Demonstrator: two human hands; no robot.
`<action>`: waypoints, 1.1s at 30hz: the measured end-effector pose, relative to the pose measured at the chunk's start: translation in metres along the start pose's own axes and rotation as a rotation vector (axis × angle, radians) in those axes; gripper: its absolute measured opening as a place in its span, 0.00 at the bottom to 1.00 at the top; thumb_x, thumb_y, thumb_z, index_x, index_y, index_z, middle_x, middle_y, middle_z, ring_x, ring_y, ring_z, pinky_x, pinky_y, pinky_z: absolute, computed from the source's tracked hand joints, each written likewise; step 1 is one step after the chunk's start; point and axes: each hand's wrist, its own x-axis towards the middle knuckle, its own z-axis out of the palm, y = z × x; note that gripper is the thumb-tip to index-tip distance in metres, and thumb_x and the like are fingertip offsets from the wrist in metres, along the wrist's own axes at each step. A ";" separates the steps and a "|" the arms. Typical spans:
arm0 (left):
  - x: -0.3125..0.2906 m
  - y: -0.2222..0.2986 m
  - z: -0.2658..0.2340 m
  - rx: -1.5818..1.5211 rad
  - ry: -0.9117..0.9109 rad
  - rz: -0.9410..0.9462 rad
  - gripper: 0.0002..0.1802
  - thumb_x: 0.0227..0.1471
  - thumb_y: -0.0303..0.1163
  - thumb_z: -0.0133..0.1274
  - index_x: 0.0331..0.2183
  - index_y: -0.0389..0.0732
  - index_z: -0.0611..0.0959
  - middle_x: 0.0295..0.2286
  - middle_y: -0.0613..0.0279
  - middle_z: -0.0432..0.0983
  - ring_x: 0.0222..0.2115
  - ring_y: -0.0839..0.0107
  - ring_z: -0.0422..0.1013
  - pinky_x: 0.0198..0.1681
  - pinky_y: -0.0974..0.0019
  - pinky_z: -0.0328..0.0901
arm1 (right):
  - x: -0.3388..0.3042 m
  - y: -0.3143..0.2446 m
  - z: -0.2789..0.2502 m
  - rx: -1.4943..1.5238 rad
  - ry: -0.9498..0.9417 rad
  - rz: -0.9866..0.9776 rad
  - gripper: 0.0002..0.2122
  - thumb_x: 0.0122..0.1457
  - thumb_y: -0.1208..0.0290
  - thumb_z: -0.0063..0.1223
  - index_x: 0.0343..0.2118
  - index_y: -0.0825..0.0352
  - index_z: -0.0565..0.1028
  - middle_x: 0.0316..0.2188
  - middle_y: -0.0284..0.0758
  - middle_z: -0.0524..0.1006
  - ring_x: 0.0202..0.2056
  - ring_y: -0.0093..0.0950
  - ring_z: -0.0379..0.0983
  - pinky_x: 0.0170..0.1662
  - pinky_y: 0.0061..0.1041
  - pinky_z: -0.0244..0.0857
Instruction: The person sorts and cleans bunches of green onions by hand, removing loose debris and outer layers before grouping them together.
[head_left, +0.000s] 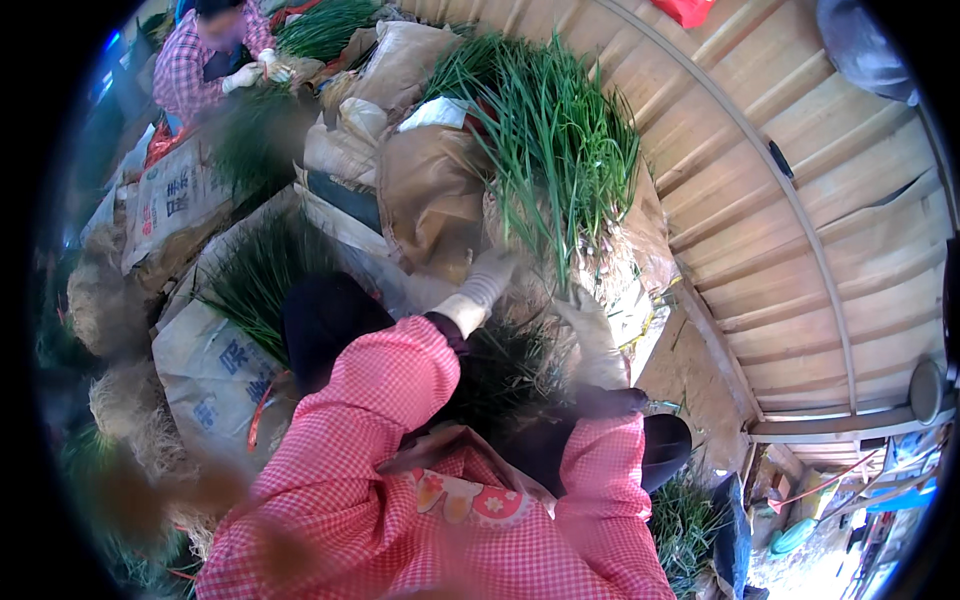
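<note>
My left hand (484, 284), in a pale work glove, reaches over the sacking just below the pile of green scallions (560, 150). Its fingers are smeared, and I cannot make out whether they hold anything. To its right, my right hand (592, 335), also gloved, is beside the pile's root ends. A few long green leaves hang down close to its fingertips; whether it grips them is unclear. Dark green trimmings (505, 370) lie between my forearms, over my lap.
A bundle of scallions (265, 285) rests on a white printed sack (215, 375) at left. Pale root bunches (125, 405) stand at the far left. A co-worker in a checked shirt (190, 70) handles scallions at upper left. A ribbed tan wall (760, 200) curves along the right.
</note>
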 end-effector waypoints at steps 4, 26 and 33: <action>-0.029 -0.005 -0.025 0.202 0.170 0.297 0.15 0.50 0.38 0.47 0.32 0.35 0.77 0.27 0.46 0.73 0.30 0.61 0.71 0.35 0.65 0.64 | -0.016 -0.030 -0.010 0.275 0.022 0.031 0.21 0.53 0.75 0.51 0.50 0.73 0.63 0.32 0.31 0.72 0.28 0.17 0.67 0.32 0.13 0.61; -0.135 0.017 -0.049 -0.815 -0.321 -0.350 0.12 0.54 0.40 0.47 0.33 0.42 0.77 0.21 0.74 0.68 0.22 0.84 0.63 0.24 0.81 0.56 | -0.055 -0.003 0.111 -0.551 0.195 -0.593 0.13 0.57 0.67 0.46 0.42 0.69 0.70 0.40 0.42 0.73 0.41 0.34 0.69 0.44 0.30 0.64; -0.113 0.013 -0.042 -0.570 -0.424 -0.442 0.17 0.50 0.42 0.50 0.38 0.41 0.79 0.29 0.68 0.75 0.23 0.81 0.69 0.18 0.80 0.54 | 0.011 0.166 0.064 -0.308 0.058 0.145 0.18 0.53 0.57 0.46 0.39 0.68 0.71 0.38 0.44 0.73 0.37 0.40 0.73 0.40 0.34 0.66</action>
